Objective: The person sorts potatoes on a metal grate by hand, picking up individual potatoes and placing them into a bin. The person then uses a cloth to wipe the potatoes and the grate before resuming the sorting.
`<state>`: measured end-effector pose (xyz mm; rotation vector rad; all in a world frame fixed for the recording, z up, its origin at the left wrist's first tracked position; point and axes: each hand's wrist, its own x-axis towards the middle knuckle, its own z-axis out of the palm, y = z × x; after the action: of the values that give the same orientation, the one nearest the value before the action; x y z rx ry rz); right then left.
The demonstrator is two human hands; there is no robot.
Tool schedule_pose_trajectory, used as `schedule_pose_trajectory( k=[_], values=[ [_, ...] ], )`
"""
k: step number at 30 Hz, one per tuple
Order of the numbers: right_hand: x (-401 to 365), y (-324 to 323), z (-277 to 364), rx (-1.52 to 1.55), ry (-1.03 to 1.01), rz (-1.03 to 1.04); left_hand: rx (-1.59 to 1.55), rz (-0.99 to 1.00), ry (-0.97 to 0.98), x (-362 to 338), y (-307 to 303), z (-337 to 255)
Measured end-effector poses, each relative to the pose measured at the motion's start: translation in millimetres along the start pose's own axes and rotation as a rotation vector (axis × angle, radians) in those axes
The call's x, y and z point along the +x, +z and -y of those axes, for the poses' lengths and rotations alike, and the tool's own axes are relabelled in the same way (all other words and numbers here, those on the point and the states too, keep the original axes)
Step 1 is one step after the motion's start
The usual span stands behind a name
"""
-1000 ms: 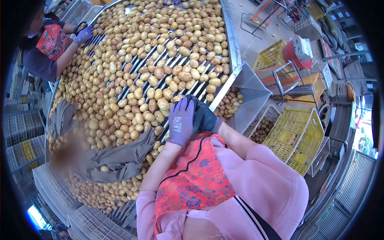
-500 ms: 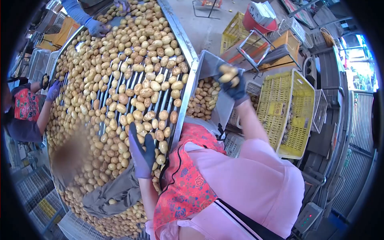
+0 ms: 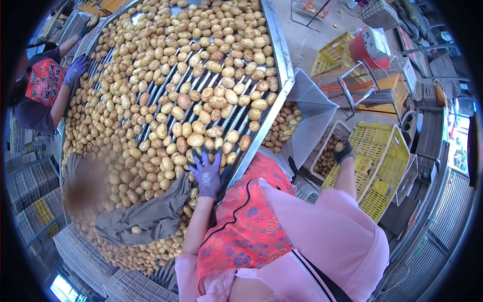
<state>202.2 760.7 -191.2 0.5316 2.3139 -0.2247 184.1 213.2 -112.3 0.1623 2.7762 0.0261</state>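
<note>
Many potatoes (image 3: pixel 166 110) lie over a metal roller table (image 3: pixel 284 55). My left hand (image 3: pixel 207 173), in a purple glove with dark fingertips, rests on the potatoes near the table's right edge, its fingers spread. Off to the right, my right hand (image 3: pixel 344 153) in a dark glove is over the side of a white basket (image 3: pixel 314 168) that holds potatoes, beside a yellow crate (image 3: pixel 390 176). Its fingers are partly hidden, and whether it holds anything cannot be made out. A grey cloth (image 3: pixel 143 219) lies on the potatoes at the lower left.
Another person (image 3: pixel 45 85) in a red apron is across the table at the left, one purple-gloved hand at its edge. A chute (image 3: pixel 309 103) with potatoes adjoins the table's right side. A red bucket (image 3: pixel 370 48), a metal stand and stacked crates stand around.
My right hand has moved from above the chute to the white basket; the potatoes it held no longer show. My left hand has spread its fingers onto the potatoes. The view has shifted.
</note>
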Motion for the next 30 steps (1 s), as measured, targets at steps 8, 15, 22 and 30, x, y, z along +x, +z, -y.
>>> schedule_pose_trajectory(
  k=[8, 15, 22, 30],
  values=[
    [-51.1, -49.1, 254.2, 0.051, -0.386, -0.961, -0.088, -0.18, 0.095, 152.1, -67.4, -12.1],
    [30.2, -103.4, 427.7, -0.205, -0.68, -0.967, -0.054, -0.227, 0.12, 235.1, -90.0, 61.0],
    [173.4, -178.5, 517.7, -0.26, -0.557, -0.989, -0.109, -0.247, -0.019, 68.3, -111.1, 115.9],
    [33.5, -118.4, 516.7, -0.36, -1.251, -1.063, -0.05, 0.407, 0.039, -126.8, -0.8, 67.0]
  ],
)
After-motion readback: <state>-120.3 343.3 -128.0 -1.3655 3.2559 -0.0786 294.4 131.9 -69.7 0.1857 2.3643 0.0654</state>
